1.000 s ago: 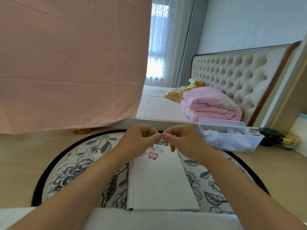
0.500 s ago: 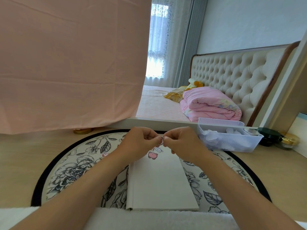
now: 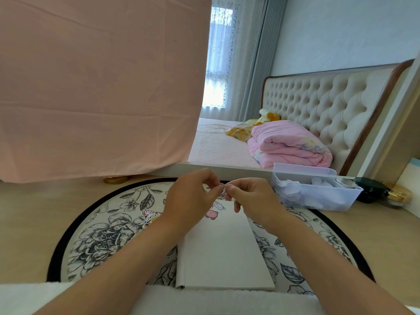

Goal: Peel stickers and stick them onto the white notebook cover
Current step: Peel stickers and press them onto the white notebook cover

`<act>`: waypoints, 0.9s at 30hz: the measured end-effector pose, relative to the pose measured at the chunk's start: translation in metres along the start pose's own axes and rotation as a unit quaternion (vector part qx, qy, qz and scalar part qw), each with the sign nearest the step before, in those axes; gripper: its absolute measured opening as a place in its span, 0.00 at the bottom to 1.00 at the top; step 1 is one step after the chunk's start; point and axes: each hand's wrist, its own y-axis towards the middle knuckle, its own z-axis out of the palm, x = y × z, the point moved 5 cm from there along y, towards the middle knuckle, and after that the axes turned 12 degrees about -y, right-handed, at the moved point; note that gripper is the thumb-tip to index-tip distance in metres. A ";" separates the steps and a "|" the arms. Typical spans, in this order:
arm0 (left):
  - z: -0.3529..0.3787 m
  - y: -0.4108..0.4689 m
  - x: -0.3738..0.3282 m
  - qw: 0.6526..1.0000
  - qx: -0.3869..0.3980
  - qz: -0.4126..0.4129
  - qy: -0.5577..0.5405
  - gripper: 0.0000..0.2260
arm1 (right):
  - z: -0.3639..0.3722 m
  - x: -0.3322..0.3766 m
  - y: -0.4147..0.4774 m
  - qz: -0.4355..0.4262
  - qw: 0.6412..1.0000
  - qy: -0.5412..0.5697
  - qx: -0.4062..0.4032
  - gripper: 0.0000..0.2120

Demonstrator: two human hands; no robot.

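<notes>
Over the notebook [image 3: 223,253], curled fingers [image 3: 210,181] pinch a sticker [image 3: 223,190].

Closed white notebook [image 3: 223,253] lies flat, two cartoon stickers [image 3: 211,214] at its far edge.

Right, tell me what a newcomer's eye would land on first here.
First, the left hand and right hand meeting at centre, both pinching a small sticker over the far end of the white notebook. The notebook lies on a round floral mat and carries cartoon stickers near that end. Next, the big pink sheet hanging across the upper left.
</notes>
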 end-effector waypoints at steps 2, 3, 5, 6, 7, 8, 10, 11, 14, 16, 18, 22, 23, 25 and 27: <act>0.003 0.001 0.003 1.000 0.013 -0.016 -0.020 0.04 | -0.001 0.002 0.000 -0.015 1.000 -0.016 -0.018 0.10; 0.005 0.002 0.004 0.999 0.019 -0.025 -0.034 0.03 | -0.002 0.003 0.000 -0.020 0.999 -0.023 -0.028 0.09; 0.007 0.003 0.007 0.995 0.025 -0.057 -0.077 0.03 | -0.003 0.005 0.000 -0.030 0.998 -0.045 -0.041 0.09; 0.007 0.004 0.009 0.992 0.027 -0.075 -0.101 0.03 | -0.003 0.006 0.000 -0.037 0.997 -0.059 -0.045 0.09; 0.008 0.004 0.010 0.988 0.030 -0.091 -0.122 0.03 | -0.003 0.006 0.000 -0.043 0.995 -0.076 -0.047 0.09; 0.008 0.004 0.011 0.984 0.034 -0.102 -0.138 0.03 | -0.003 0.007 0.000 -0.048 0.993 -0.092 -0.049 0.09; 0.008 0.004 0.012 0.979 0.043 -0.117 -0.159 0.04 | -0.003 0.008 0.000 -0.055 0.990 -0.116 -0.054 0.08; 0.008 0.004 0.012 0.977 0.046 -0.124 -0.166 0.05 | -0.002 0.008 0.000 -0.057 0.989 -0.122 -0.056 0.08; 0.009 0.003 0.013 0.972 0.055 -0.139 -0.182 0.05 | -0.002 0.008 0.000 -0.058 0.989 -0.124 -0.060 0.09; 0.009 0.002 0.013 0.967 0.061 -0.155 -0.195 0.04 | -0.002 0.008 0.001 -0.049 0.993 -0.095 -0.049 0.08; 0.010 0.001 0.014 0.957 0.067 -0.178 -0.221 0.04 | -0.002 0.007 0.000 -0.034 0.997 -0.053 -0.031 0.06; 0.014 -0.001 0.016 0.936 0.088 -0.207 -0.272 0.04 | -0.001 0.006 -0.001 -0.016 1.000 -0.011 -0.014 0.05; 0.014 -0.001 0.016 0.934 0.093 -0.206 -0.277 0.04 | -0.001 0.007 -0.001 -0.015 1.000 -0.010 -0.013 0.05; 0.014 0.000 0.016 0.932 0.100 -0.203 -0.283 0.04 | -0.002 0.007 -0.001 -0.017 1.000 -0.011 -0.017 0.05; 0.015 0.000 0.017 0.930 0.106 -0.201 -0.288 0.04 | -0.002 0.007 -0.001 -0.020 0.999 -0.018 -0.022 0.05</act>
